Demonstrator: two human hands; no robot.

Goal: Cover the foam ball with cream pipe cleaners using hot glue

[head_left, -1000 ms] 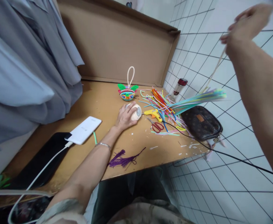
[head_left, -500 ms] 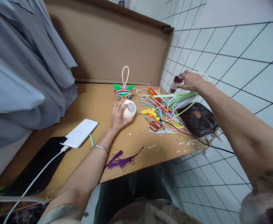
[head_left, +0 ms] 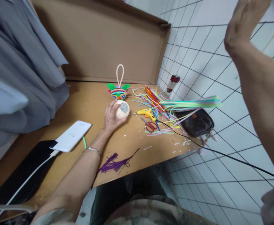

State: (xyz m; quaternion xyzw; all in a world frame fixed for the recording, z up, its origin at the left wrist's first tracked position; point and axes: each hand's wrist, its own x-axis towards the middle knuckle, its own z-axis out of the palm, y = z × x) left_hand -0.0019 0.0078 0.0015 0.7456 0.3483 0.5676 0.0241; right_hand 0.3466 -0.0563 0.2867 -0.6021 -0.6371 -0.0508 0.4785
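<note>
On the left of the worktop (head_left: 85, 107), a white flat device (head_left: 71, 136) with a cable lies partly on a black flat object (head_left: 22, 175). The left hand (head_left: 112, 118) has its grip closed around a pale round piece (head_left: 123, 110), just in front of a colourful ornament (head_left: 118, 93). Nearer to the person is a purple tassel (head_left: 115, 164). To the right are scissors (head_left: 151, 126), a yellow glue gun (head_left: 146, 113), and many colourful strips (head_left: 157, 104), partly over a dark pouch (head_left: 201, 126). At far right, the right hand (head_left: 246, 26) is raised; its fingers are cut off, so I cannot tell its grip.
</note>
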